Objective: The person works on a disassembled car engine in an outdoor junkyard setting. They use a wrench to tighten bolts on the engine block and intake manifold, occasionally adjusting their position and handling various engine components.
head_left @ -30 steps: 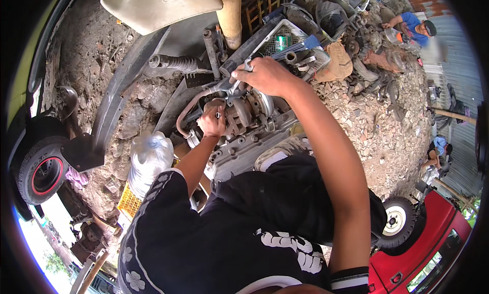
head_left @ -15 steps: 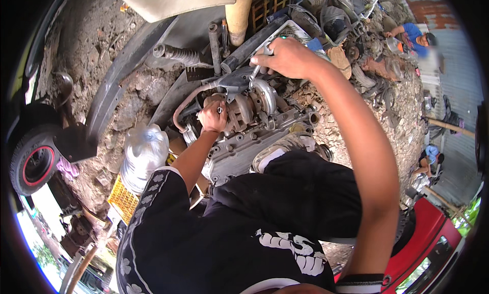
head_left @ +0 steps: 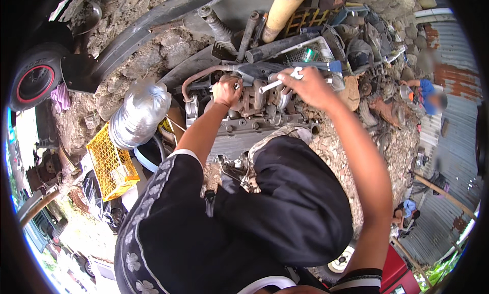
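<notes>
My right hand (head_left: 311, 89) grips a silver combination wrench (head_left: 271, 86) above the far side of a greasy engine (head_left: 224, 141). Its open jaw points up by my thumb, while the other end reaches left over the engine's rusty pipework. My left hand (head_left: 226, 92) is closed in a fist at the engine's far left side. A small round metal end (head_left: 237, 85) shows at that fist, but the rest is hidden by my fingers. A curved rusty pipe (head_left: 196, 79) runs beside the left hand.
A large clear plastic bottle (head_left: 140, 115) rests by a yellow crate (head_left: 109, 164) at my left. Car parts and a crate (head_left: 326, 47) lie beyond the engine. A red-rimmed wheel (head_left: 36, 82) stands far left. Two people (head_left: 433, 98) are at the right by corrugated sheeting (head_left: 451, 161).
The wrench, earlier slanting down to the engine, is now raised off it and turned nearly level in my right hand. My left hand stays at the engine; the whole view has shifted.
</notes>
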Motion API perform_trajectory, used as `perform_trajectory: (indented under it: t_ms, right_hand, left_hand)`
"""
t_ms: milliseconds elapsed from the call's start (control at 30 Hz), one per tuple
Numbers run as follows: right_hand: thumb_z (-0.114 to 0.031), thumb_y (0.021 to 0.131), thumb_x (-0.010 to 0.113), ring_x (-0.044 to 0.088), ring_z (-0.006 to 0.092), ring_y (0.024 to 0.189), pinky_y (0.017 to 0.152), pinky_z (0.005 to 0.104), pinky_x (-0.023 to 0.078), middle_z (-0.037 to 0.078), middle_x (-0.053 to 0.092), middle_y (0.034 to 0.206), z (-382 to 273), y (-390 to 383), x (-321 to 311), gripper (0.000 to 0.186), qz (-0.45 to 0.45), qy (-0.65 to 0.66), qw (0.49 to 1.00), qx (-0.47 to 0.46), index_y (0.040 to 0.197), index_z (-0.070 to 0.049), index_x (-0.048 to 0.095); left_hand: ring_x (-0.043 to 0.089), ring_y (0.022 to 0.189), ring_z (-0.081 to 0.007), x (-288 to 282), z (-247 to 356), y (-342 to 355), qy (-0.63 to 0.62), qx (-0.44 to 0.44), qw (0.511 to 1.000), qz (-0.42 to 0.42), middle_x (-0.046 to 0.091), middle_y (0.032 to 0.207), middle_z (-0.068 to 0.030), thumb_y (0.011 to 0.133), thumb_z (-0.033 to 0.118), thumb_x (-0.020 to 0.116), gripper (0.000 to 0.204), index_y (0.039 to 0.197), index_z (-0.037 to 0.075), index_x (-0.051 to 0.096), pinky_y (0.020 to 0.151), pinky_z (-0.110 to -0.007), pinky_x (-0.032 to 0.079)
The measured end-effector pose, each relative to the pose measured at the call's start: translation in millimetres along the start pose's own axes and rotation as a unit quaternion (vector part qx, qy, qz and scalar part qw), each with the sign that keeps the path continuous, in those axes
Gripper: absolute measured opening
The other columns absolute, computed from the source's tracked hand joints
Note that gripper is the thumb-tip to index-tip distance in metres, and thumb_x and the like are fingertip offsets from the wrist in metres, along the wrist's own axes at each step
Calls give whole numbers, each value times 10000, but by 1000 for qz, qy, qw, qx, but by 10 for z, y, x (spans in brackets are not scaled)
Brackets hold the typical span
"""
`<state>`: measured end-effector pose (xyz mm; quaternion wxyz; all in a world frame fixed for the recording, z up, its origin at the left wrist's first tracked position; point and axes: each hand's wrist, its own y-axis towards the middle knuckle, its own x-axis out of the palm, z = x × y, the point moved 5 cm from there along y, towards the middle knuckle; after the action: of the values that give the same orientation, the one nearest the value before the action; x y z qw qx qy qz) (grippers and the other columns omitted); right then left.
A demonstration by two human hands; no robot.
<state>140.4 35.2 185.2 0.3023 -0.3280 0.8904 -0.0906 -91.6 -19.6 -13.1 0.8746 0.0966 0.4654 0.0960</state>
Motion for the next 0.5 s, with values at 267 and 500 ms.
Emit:
perform_trajectory:
  t_ms: [267, 500]
  right_hand:
    - [-416, 1005, 603, 701, 402, 853, 759, 437, 522, 233, 711, 871, 833, 214, 1046, 396, 113, 35, 992, 32, 1116, -55, 722]
    - [-200, 1024, 579, 661, 459, 836, 737, 491, 509, 246, 686, 865, 663, 83, 1452, 231, 240, 11, 962, -131, 999, 15, 660]
  left_hand:
    - [676, 626, -377, 135, 143, -174, 1, -85, 995, 50, 700, 728, -164, 946, 379, 631, 356, 770, 88, 738, 578, -470, 535]
    - [707, 810, -412, -54, 64, -377, -166, -195, 965, 61, 715, 858, -229, 984, 398, 637, 352, 1026, 80, 780, 678, -453, 556]
